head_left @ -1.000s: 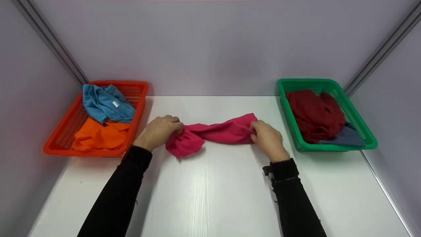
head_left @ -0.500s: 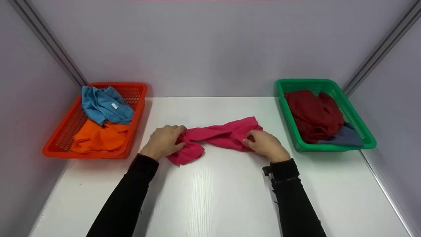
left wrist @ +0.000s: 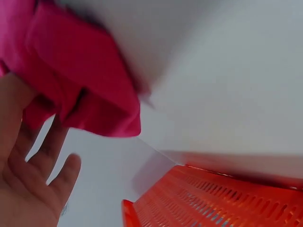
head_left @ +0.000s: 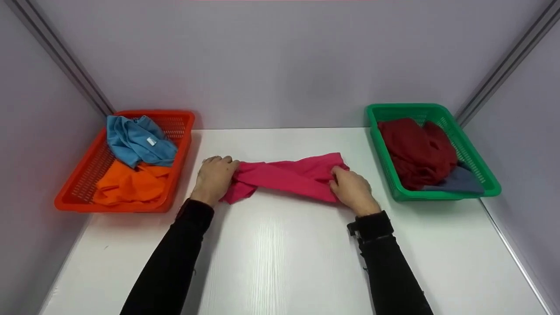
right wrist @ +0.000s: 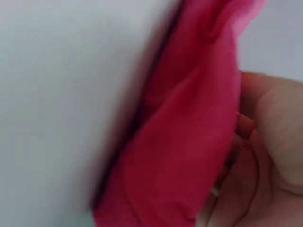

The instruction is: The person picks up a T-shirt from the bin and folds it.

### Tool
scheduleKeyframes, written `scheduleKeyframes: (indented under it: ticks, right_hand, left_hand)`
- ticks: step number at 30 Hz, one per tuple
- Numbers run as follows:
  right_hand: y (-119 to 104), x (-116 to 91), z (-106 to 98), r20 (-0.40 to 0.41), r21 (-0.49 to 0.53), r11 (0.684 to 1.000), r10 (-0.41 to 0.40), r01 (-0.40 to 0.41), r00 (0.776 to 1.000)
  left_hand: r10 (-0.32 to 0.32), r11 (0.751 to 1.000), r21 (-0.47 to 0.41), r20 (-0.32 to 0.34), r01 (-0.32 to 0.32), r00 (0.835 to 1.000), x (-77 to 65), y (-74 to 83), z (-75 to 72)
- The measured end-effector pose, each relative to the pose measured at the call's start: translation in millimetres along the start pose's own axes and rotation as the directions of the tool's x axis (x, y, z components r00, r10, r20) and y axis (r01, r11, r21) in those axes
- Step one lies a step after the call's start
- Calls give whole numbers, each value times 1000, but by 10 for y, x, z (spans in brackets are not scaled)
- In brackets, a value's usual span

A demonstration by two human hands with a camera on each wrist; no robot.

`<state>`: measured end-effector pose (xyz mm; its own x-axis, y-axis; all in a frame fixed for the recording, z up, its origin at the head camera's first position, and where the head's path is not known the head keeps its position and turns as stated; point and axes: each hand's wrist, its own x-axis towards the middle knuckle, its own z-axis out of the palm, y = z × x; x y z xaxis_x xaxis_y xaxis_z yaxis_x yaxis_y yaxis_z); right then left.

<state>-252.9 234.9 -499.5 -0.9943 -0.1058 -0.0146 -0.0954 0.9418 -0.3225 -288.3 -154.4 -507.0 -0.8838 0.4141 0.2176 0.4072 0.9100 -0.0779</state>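
Note:
A rumpled pink cloth [head_left: 288, 175] stretches sideways between my hands over the white table [head_left: 271, 253]. My left hand [head_left: 214, 179] pinches its left end, where a loose fold hangs toward me. In the left wrist view, thumb and forefinger are at the cloth [left wrist: 80, 61], while the other fingers of the left hand [left wrist: 28, 189] spread away from it. At the right end, my right hand [head_left: 353, 189] holds the cloth with curled fingers. The right wrist view has the cloth [right wrist: 175, 142] hiding the fingertips of the right hand [right wrist: 279, 132].
A red basket [head_left: 178, 175] on the left holds a blue cloth [head_left: 142, 142] with a white tag and an orange cloth [head_left: 131, 186]. On the right, a green basket [head_left: 437, 197] contains a dark red cloth [head_left: 415, 153] and a grey-blue cloth [head_left: 459, 181]. Pale walls enclose the table.
The left hand came nearer, then moved back away with a new hold on the cloth. The narrow twisted middle has spread into a wider band, and the left bunch is smaller.

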Motion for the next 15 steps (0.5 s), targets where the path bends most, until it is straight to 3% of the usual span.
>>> scheduleKeyframes:
  ticks: [4,9,15]
  right_hand:
    - [26,12,33,-33,-5,1000,15,-15,999]
    - [18,17,35,-45,-12,1000,13,-13,999]
    - [-19,33,21,-82,-44,999,2,-6,997]
  left_hand:
    - [-23,999,26,15,23,1000,37,-3,9]
    - [-3,999,41,72,0,997,10,73,-74]
    - [79,996,-36,-20,-80,997,-55,135,-50]
